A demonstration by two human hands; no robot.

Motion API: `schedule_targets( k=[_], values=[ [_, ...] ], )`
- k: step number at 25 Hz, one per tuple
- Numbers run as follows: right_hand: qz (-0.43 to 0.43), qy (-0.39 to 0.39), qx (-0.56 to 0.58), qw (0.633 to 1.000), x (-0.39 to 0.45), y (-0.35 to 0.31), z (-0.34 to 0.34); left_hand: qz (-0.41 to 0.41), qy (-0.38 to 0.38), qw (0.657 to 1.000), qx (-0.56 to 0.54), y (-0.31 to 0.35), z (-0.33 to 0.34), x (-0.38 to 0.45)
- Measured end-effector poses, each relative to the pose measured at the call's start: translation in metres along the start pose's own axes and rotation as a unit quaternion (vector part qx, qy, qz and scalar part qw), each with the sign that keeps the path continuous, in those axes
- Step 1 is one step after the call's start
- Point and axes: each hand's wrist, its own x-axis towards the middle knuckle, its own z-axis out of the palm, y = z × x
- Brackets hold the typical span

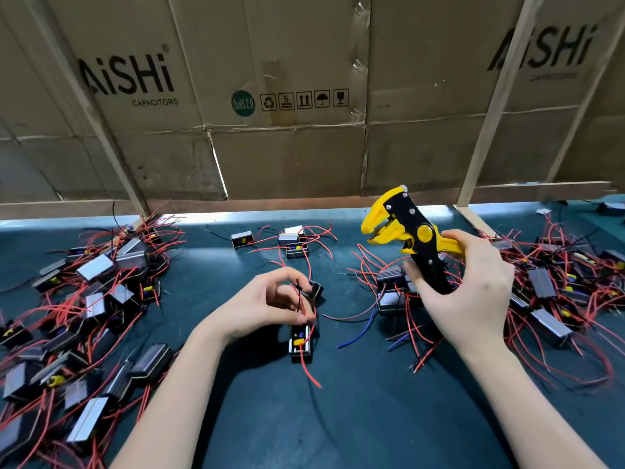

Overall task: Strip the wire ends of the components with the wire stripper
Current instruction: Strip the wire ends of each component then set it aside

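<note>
My right hand [468, 292] grips the handles of a yellow and black wire stripper [407, 236], held up above the table with its jaws apart and pointing left. My left hand [267, 308] pinches the black and red wires [301, 299] of a small black component [300, 343] that hangs or rests just below my fingers on the dark green table [355, 401]. One red wire trails from this component toward me. The stripper's jaws hold nothing.
A big heap of components with red wires [88, 299] covers the left of the table. Another heap [558, 292] lies at the right, and a smaller cluster [392, 292] sits under the stripper. A few components [291, 243] lie at the back. Cardboard sheets [287, 96] wall off the far side.
</note>
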Motion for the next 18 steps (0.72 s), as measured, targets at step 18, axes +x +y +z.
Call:
schedule_targets(
  k=[18],
  values=[
    [0.000, -0.003, -0.015, 1.000, 0.000, 0.004, 0.000, 0.068, 0.226, 0.965, 0.117, 0.000, 0.015, 0.013]
  ],
)
